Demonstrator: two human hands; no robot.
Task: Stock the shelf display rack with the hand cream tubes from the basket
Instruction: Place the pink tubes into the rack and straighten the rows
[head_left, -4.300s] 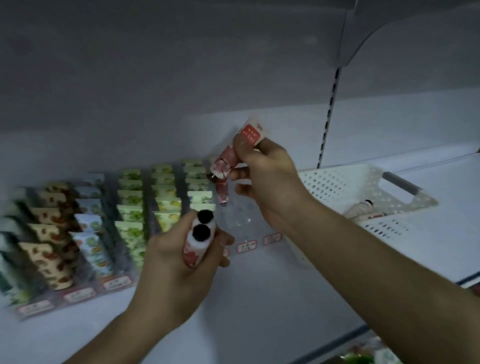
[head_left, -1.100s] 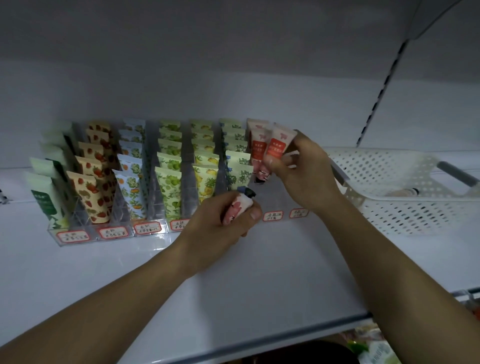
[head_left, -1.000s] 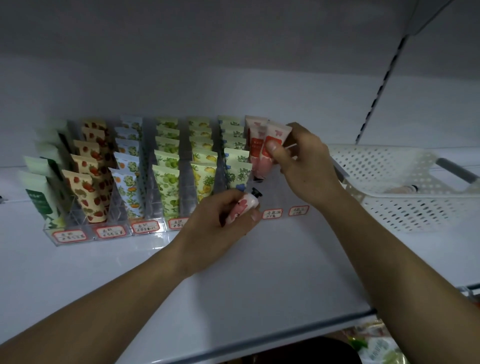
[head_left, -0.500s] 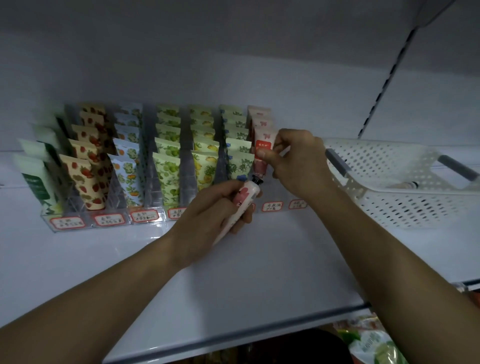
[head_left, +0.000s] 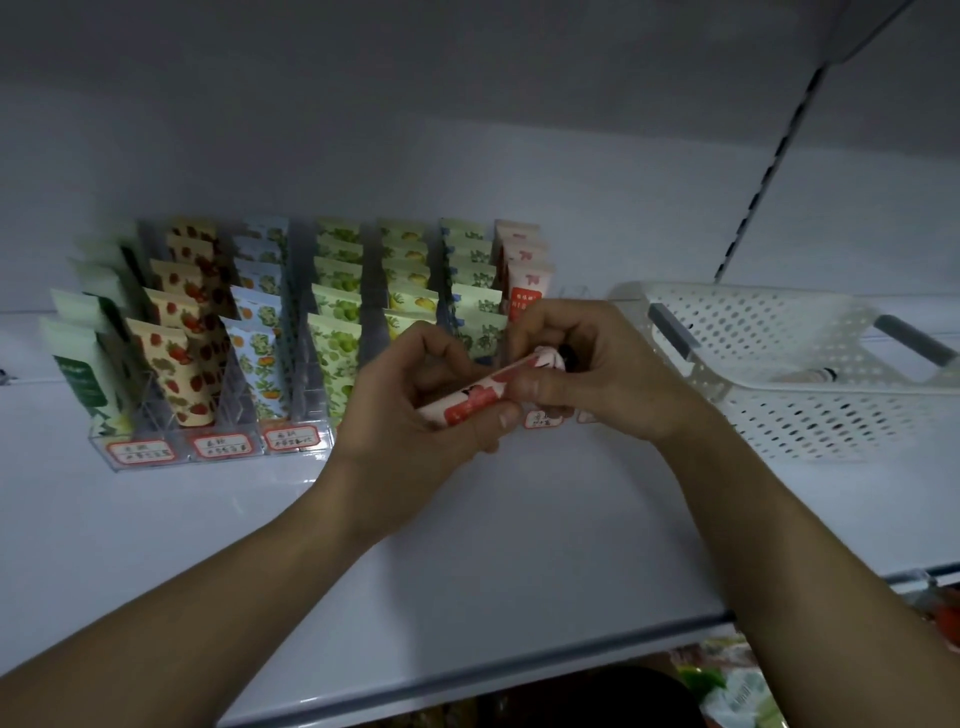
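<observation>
Passing a pink hand cream tube (head_left: 475, 397) between them, left hand (head_left: 415, 415) and right hand (head_left: 597, 374) both pinch it just before the display rack (head_left: 218, 447), basket (head_left: 810, 415) at three o'clock, likely turning it cap-down for the pink row.

At three o'clock sits a white perforated plastic basket (head_left: 810, 374) with matt grey handles. The clear glossy acrylic display rack (head_left: 218, 447) at nine o'clock stands on a smooth white painted-metal shelf (head_left: 493, 561), faintly sheened.

Both hands met out front, arms stretched forward.
The left hand (head_left: 415, 410) and right hand (head_left: 587, 374) each curled, fingers pinching, knuckles nearly touching.
</observation>
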